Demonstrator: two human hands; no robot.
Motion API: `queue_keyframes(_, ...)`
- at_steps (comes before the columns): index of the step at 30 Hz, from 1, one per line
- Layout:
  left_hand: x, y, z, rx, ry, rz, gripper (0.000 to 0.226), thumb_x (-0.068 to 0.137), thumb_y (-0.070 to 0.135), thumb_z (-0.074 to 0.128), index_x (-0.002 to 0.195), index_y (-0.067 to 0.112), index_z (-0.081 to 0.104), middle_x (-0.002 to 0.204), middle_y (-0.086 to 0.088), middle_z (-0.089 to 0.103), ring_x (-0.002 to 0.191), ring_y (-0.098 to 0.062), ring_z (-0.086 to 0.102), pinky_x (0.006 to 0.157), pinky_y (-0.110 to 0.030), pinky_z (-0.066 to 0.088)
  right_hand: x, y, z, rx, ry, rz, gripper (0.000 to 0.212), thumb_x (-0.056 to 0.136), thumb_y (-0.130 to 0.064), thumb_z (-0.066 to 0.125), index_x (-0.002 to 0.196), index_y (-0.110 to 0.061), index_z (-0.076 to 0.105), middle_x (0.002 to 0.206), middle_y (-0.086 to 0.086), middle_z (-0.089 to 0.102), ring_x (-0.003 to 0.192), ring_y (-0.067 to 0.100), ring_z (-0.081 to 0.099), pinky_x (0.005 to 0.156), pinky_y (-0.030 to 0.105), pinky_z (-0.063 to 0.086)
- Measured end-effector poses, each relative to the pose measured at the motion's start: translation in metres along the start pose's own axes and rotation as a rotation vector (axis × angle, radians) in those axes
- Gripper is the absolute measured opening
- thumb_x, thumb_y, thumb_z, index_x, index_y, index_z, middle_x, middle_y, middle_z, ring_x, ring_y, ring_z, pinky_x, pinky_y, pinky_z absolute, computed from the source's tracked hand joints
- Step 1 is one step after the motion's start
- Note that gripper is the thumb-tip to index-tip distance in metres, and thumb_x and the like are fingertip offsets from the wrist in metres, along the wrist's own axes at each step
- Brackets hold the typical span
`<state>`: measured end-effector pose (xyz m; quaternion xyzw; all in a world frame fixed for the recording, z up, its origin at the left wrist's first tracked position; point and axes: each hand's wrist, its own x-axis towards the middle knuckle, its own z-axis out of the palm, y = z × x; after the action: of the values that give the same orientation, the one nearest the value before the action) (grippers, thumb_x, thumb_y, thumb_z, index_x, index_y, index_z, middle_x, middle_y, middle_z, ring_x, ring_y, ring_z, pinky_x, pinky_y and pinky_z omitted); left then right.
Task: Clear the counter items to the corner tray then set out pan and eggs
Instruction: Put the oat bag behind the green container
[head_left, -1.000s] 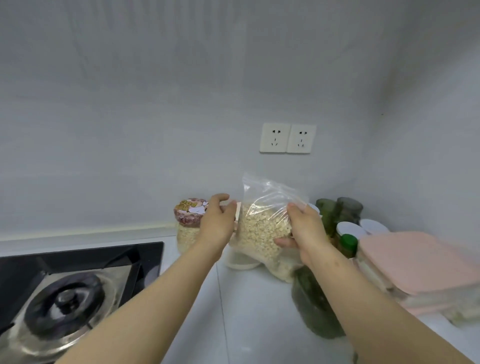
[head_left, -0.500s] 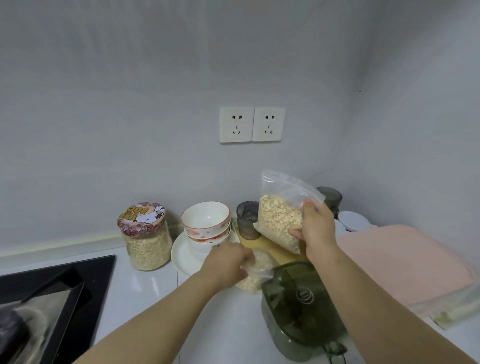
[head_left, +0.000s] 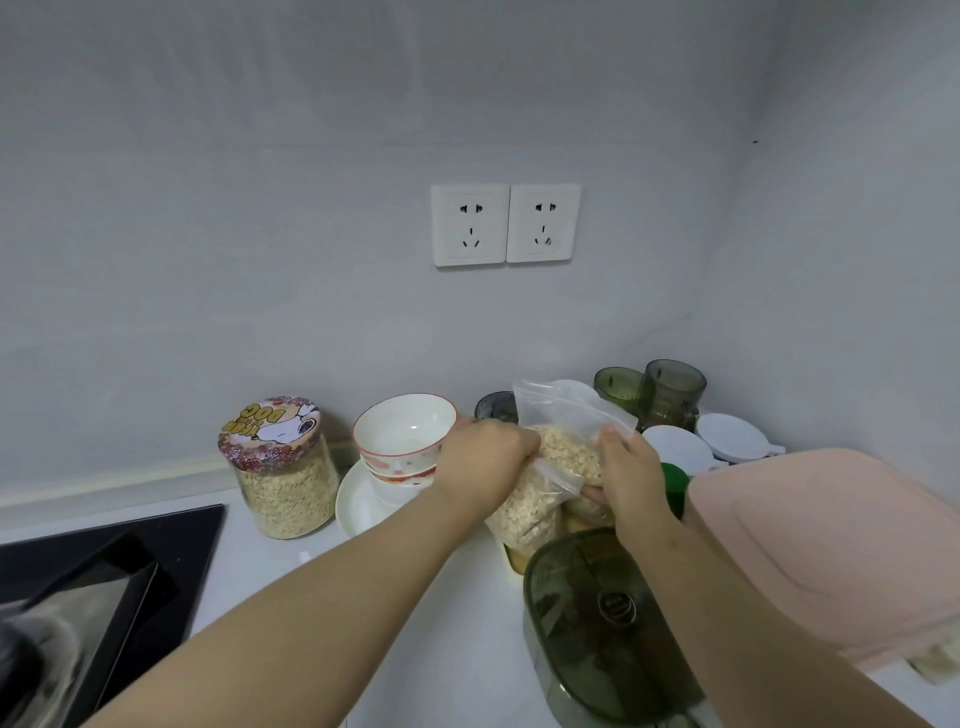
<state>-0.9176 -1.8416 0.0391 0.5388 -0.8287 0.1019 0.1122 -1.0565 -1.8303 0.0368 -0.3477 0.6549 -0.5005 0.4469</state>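
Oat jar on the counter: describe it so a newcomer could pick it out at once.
Below and left of the double wall socket, between the black hob and the stacked bowls, stands the oat jar. It alone is a clear, upright jar with a round lid printed with a cartoon dog; the other oats are in plastic bags.

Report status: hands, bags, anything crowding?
Left hand grips lower oat bag. Right hand holds upper oat bag. Green container in front, stacked bowls left of them.
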Motion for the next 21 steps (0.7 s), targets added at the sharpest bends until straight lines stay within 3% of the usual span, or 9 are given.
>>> queue_keyframes(2,0.003,0.003,-0.004,0.071,0.059,0.01,0.007,0.071,0.017,0.07,0.075,0.021,0.065,0.069,0.001,0.066,0.063,-0.018,0.062,0.061,-0.023,0.031,0.001,0.002,-0.003,0.001,-0.031,0.032,0.012,0.099,-0.027,0.04,0.105,-0.02,0.047,0.105,0.008,0.053,0.101,0.025,0.055,0.094,0.047,0.051)
queue_keyframes(4,0.006,0.006,-0.009,0.09,0.045,-0.029,0.033,0.032,0.015,0.086,0.047,0.02,0.057,0.039,0.002,0.049,0.033,-0.015,0.041,0.05,-0.018,0.022,0.004,0.004,-0.007,-0.033,-0.063,0.047,0.011,0.099,-0.025,0.041,0.104,-0.018,0.047,0.109,0.009,0.055,0.105,0.026,0.054,0.096,0.047,0.049)
queue_keyframes(6,0.012,0.003,-0.001,0.07,0.103,-0.033,0.038,0.022,0.015,0.088,0.041,0.021,0.055,0.035,0.003,0.044,0.03,-0.013,0.036,0.045,-0.016,0.02,0.005,0.005,-0.011,-0.086,-0.091,0.072,0.008,0.099,-0.021,0.041,0.104,-0.017,0.046,0.099,0.006,0.052,0.1,0.024,0.05,0.098,0.046,0.047)
queue_keyframes(9,0.013,0.011,-0.009,-0.016,0.115,-0.046,0.031,0.037,0.015,0.088,0.05,0.022,0.061,0.046,0.003,0.053,0.047,-0.015,0.055,0.042,-0.017,0.018,0.006,0.003,-0.015,-0.145,-0.086,0.062,0.008,0.098,-0.017,0.041,0.101,-0.013,0.047,0.093,0.006,0.046,0.091,0.021,0.046,0.097,0.045,0.048)
queue_keyframes(11,0.016,0.014,-0.004,-0.068,0.13,-0.05,0.007,0.075,0.012,0.071,0.079,0.016,0.069,0.079,-0.003,0.065,0.083,-0.023,0.06,0.05,-0.024,0.026,0.006,0.002,-0.014,-0.189,-0.094,0.028,0.017,0.097,-0.015,0.041,0.108,-0.007,0.051,0.097,0.014,0.049,0.092,0.024,0.048,0.097,0.047,0.048)
queue_keyframes(13,0.018,0.015,0.001,-0.089,0.091,-0.111,0.022,0.094,0.013,0.047,0.107,0.013,0.064,0.109,-0.006,0.056,0.102,-0.026,0.05,0.063,-0.028,0.033,0.006,0.002,-0.013,-0.238,-0.099,-0.01,0.027,0.096,-0.015,0.039,0.117,-0.002,0.051,0.106,0.018,0.052,0.093,0.026,0.049,0.098,0.049,0.046)
queue_keyframes(16,0.019,0.017,-0.002,-0.288,0.07,-0.185,0.027,0.098,0.015,0.04,0.118,0.013,0.059,0.111,-0.006,0.043,0.093,-0.024,0.053,0.069,-0.025,0.035,0.01,0.003,-0.016,-0.238,-0.041,-0.045,0.03,0.097,-0.014,0.038,0.12,-0.001,0.051,0.099,0.012,0.048,0.095,0.028,0.048,0.1,0.049,0.044)
queue_keyframes(19,0.019,0.02,0.001,-0.492,0.12,-0.204,0.025,0.098,0.016,0.041,0.111,0.007,0.06,0.1,-0.001,0.035,0.083,-0.018,0.048,0.077,-0.026,0.042,0.012,0.003,-0.021,-0.223,0.002,-0.024,0.025,0.098,-0.016,0.037,0.117,-0.007,0.049,0.102,0.01,0.046,0.096,0.025,0.045,0.102,0.047,0.042)
queue_keyframes(21,0.019,0.022,0.003,-0.579,0.109,-0.239,0.022,0.097,0.015,0.042,0.108,0.007,0.059,0.102,-0.002,0.038,0.089,-0.02,0.051,0.084,-0.029,0.043,0.012,0.004,-0.023,-0.247,-0.018,-0.019,0.014,0.097,-0.017,0.037,0.107,-0.012,0.047,0.095,0.006,0.046,0.093,0.021,0.043,0.101,0.044,0.043)
